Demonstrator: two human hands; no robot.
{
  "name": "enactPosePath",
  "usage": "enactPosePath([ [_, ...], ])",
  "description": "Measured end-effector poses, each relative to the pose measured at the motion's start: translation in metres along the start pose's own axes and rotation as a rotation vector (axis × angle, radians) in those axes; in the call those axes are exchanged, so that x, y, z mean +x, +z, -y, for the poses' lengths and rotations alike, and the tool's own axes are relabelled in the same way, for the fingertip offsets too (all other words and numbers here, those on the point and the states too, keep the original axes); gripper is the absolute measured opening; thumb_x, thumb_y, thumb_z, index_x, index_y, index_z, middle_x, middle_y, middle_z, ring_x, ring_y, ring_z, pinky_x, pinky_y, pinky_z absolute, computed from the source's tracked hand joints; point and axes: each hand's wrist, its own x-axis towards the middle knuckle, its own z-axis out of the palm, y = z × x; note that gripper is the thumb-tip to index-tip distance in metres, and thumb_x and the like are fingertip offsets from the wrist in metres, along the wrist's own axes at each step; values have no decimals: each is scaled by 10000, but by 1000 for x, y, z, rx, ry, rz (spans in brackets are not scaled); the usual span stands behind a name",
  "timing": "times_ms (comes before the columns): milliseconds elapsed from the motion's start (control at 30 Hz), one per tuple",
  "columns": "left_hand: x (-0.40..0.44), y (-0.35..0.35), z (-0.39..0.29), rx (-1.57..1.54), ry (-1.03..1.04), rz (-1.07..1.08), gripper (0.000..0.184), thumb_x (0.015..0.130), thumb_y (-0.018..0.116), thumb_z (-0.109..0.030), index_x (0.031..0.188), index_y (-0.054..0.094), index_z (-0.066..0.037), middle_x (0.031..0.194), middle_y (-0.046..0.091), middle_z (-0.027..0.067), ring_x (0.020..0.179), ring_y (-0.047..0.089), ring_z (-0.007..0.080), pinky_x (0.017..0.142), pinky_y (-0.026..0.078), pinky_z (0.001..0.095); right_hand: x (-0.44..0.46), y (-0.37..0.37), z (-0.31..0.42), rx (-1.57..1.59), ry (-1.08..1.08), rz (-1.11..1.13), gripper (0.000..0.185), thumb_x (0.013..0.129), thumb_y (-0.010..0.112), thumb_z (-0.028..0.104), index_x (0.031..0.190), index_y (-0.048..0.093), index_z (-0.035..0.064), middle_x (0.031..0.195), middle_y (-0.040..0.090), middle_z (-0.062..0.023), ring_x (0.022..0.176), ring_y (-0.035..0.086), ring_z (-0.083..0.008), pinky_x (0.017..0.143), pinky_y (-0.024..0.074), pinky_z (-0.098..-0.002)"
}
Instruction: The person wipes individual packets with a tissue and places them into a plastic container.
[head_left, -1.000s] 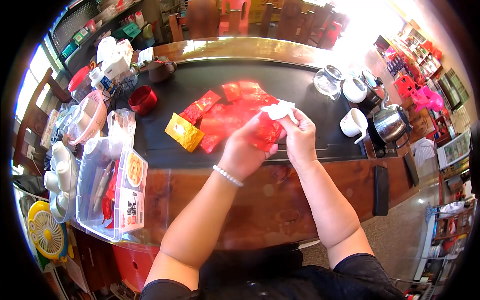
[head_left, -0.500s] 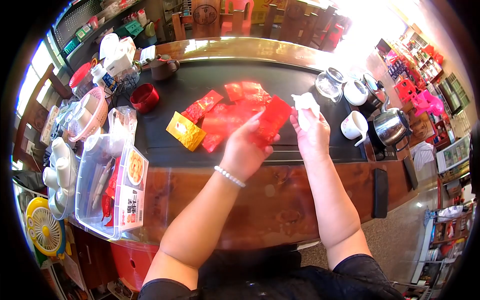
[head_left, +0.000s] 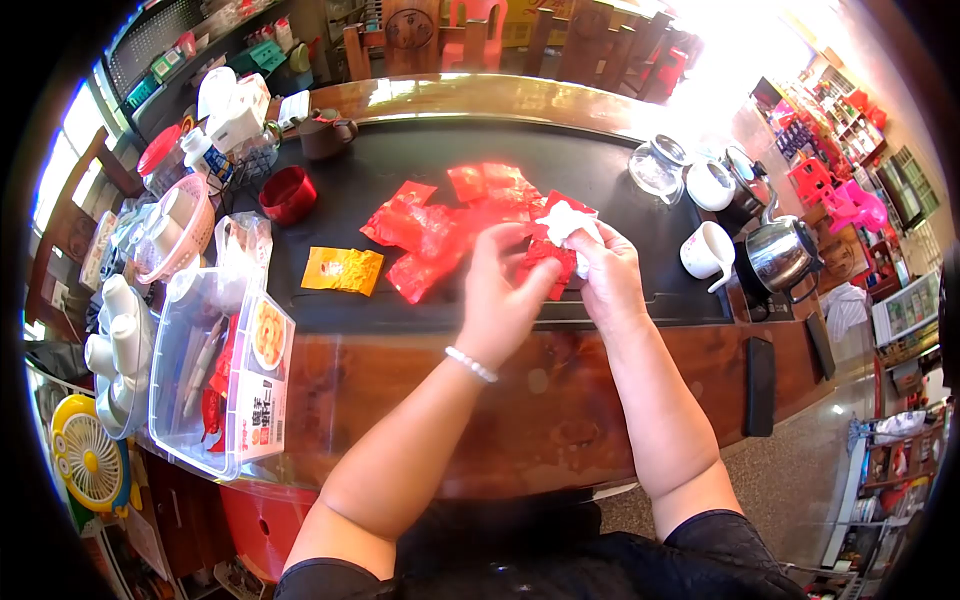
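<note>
Wooden chairs (head_left: 410, 35) stand along the top edge of the frame, beyond a glossy wooden table (head_left: 560, 420) with a black panel (head_left: 400, 150) set into its top; bright light washes out the upper right.

Near the middle of the frame, red packets (head_left: 425, 250) lie in a loose, overlapping cluster on the black panel; a gold packet (head_left: 342, 271) lies flat to their left, apart from them.

The right hand (head_left: 612, 275) is closed on a crumpled white tissue (head_left: 570, 222), pinched between thumb and fingers; the tissue lies over part of another red packet (head_left: 563, 285), at the right end of the cluster. The left hand (head_left: 505, 295) — blurred, a pale beaded bracelet (head_left: 470, 364) at its wrist — is curved with the thumb spread from the fingers, its thumb in front of that same packet; whether it grips the packet, one cannot tell.

A dark teapot (head_left: 325, 138) and a red bowl (head_left: 288, 195) sit at the upper left of the panel; a clear plastic box (head_left: 195, 380) is at lower left, red wrappers inside, with a yellow fan (head_left: 92, 453) beyond its left side. At right are a glass pot (head_left: 655, 170), a white cup (head_left: 707, 250) and a metal kettle (head_left: 780, 255); a black phone (head_left: 760, 385) lies below them on the wood.
</note>
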Motion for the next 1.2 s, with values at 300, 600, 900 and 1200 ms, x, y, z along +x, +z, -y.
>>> enactPosePath([
  [300, 6, -9, 3, -183, -350, 266, 277, 949, 602, -98, 1209, 568, -8, 1071, 654, 35, 911, 624, 87, 778, 516, 241, -8, 7, 3, 8, 23, 21, 172, 844, 666, 57, 1005, 698, 5, 943, 703, -48, 844, 643, -96, 745, 485, -209],
  [600, 7, -14, -8, -798, -646, 210, 342, 976, 538, -166, 1295, 525, -43, 1231, 619, 86, 1084, 608, 205, 914, 486, 375, 16, -18, -4, -70, -252, -294, 204, 938, 595, 77, 1113, 660, -4, 973, 696, -61, 798, 628, -85, 709, 484, -221],
  [900, 9, -18, -14, -1108, -818, 282, 411, 1040, 335, -363, 1320, 497, -108, 1270, 584, 56, 1167, 548, 228, 914, 467, 415, -9, 8, -3, -1119, -945, 74, 314, 893, 524, 45, 1185, 634, 9, 1209, 629, -182, 1164, 572, -339, 1010, 410, -386],
  [1200, 12, -22, 9, -1290, -570, 298, 412, 1046, 294, -307, 1258, 520, -36, 1250, 600, 116, 1175, 555, 274, 1072, 392, 425, -26, 22, -4, -1185, -755, 412, 284, 862, 575, 92, 1124, 683, 87, 1270, 620, -103, 1299, 487, -294, 1119, 274, -459],
])
